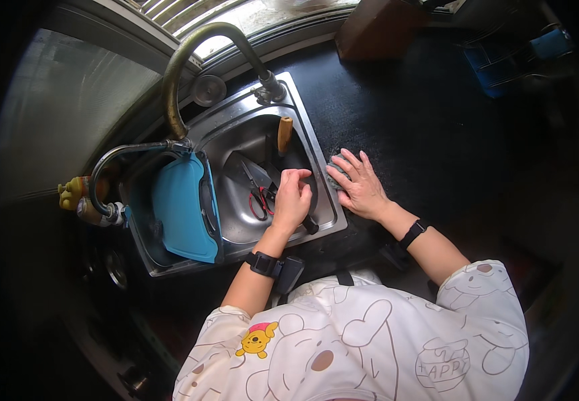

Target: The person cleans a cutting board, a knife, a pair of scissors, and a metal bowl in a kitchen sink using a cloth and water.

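Observation:
My right hand (pixel 362 185) lies spread over a grey-green scouring pad or cloth (pixel 335 173), pressed on the dark countertop beside the sink's right rim. Above the right basin of the steel sink (pixel 237 228), my left hand (pixel 293 198) hangs loosely curled, with no object visible in it. Below it in the basin are scissors with red-and-black handles (pixel 258 204). A wooden handle (pixel 284 134) leans up at the basin's far side. Broad dark blades (pixel 242 163) lie near the scissors, partly in shadow. A black handle (pixel 310 224) shows just beyond my left wrist.
A blue cutting board (pixel 181 205) leans in the left basin, with a dark board edge beside it. The curved faucet (pixel 169 85) arches over the sink's back. Yellow-topped bottles (pixel 71 193) stand at left. A brown block (pixel 377 30) and a blue-based wire rack (pixel 490 70) occupy the counter's back.

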{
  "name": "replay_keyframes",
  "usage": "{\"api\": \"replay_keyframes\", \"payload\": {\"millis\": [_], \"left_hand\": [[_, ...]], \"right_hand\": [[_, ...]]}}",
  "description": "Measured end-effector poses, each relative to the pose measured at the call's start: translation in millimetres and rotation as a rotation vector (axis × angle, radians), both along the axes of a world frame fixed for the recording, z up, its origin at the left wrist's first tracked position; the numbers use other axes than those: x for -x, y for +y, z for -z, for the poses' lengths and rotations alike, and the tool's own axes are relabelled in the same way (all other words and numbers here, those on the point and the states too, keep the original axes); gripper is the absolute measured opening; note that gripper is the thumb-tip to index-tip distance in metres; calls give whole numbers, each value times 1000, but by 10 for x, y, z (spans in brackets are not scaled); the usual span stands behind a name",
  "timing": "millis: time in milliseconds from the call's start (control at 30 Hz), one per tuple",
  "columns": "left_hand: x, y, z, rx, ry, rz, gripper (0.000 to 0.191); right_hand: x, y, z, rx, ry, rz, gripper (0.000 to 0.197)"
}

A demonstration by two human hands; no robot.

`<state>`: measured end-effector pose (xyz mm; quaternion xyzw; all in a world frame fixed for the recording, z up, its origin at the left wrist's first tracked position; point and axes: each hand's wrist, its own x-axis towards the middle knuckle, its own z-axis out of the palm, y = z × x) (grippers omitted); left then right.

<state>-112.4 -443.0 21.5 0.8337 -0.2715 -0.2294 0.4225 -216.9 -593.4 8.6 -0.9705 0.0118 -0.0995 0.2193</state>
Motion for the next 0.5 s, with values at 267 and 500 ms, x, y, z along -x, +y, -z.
{"api": "replay_keyframes", "payload": {"millis": [267,500], "left_hand": [[-29,227,-1,35,53,-39,22],[-57,364,102,283,628,-192,22]], "right_hand": [[-95,-41,76,99,-121,-81,41],[-689,109,7,-982,37,421,17]]}}
